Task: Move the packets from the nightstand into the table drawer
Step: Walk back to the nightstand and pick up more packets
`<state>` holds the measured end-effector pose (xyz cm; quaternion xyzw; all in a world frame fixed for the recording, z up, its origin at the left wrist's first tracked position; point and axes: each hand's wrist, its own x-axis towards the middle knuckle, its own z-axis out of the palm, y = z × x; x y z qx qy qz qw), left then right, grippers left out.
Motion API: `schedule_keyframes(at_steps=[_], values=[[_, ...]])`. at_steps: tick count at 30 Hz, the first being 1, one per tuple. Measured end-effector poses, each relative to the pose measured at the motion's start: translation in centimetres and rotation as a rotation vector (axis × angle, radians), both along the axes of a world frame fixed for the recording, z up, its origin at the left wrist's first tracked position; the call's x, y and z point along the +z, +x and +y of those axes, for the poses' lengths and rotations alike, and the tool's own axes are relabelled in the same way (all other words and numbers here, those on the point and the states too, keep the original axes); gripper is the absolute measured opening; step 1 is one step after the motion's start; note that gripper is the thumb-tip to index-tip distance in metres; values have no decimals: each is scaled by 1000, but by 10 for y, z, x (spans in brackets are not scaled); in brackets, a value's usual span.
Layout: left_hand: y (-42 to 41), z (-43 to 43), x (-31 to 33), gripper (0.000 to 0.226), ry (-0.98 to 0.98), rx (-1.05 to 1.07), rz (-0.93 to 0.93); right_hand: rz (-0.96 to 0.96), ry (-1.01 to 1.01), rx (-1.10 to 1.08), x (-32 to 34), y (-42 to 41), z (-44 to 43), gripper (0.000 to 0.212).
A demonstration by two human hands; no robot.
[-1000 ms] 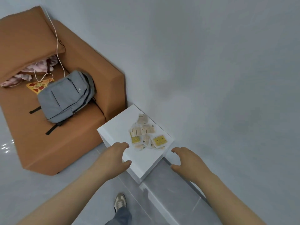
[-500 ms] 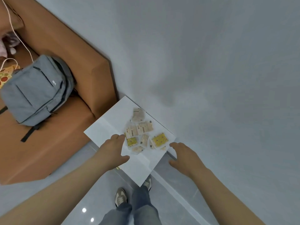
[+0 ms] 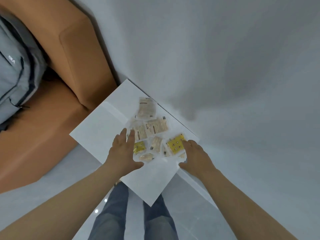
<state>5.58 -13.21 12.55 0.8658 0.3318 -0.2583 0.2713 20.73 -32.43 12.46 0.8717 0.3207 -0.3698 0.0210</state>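
The white square-topped nightstand (image 3: 103, 129) carries the loose cluster of flat film-sealed packets (image 3: 152, 134) on its far-right half. The left hand (image 3: 123, 151) and right hand (image 3: 195, 155) are spread with straight fingers at the cluster's near-left and near-right flanks, gripping nothing. Judged light, thin, limp and slick, the packets are likely to slide on the smooth top, so they are best raked together and pinched by the sealed edges. Count: two yellow printed packets (image 3: 174, 145), one large and one small, and about seven beige packets (image 3: 156, 128); overlap prevents certainty.

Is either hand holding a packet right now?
No, the left hand and the right hand hover with straight fingers over the packets, which all lie loose on the white nightstand.
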Motion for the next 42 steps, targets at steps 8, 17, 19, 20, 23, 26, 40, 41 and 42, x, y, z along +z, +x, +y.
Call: schedule_keyframes(at_steps=[8,17,19,20,23,26,40,41,42], values=[[23,-1,-94,137,87,-146,60,-43,-60,20,-100,-8,9,105],[28,-9,-148,139,199,-157,42,-168,25,23,-141,-16,11,98],[27,-7,-150,136,206,-170,31,-213,27,56,-141,-15,14,94],[28,-5,-150,134,209,-183,27,-225,9,79,-142,-14,15,93],[30,2,-146,125,217,-214,1,-237,-15,127,-142,-10,20,88],[32,8,-144,119,199,-225,-11,-275,33,126,-143,-8,23,80],[29,9,-143,123,189,-225,-41,-320,82,92,-138,-8,40,63],[29,7,-143,127,204,-231,-19,-332,67,96,-139,-10,40,68],[30,5,-143,130,228,-243,4,-336,48,102,-139,-12,40,73]])
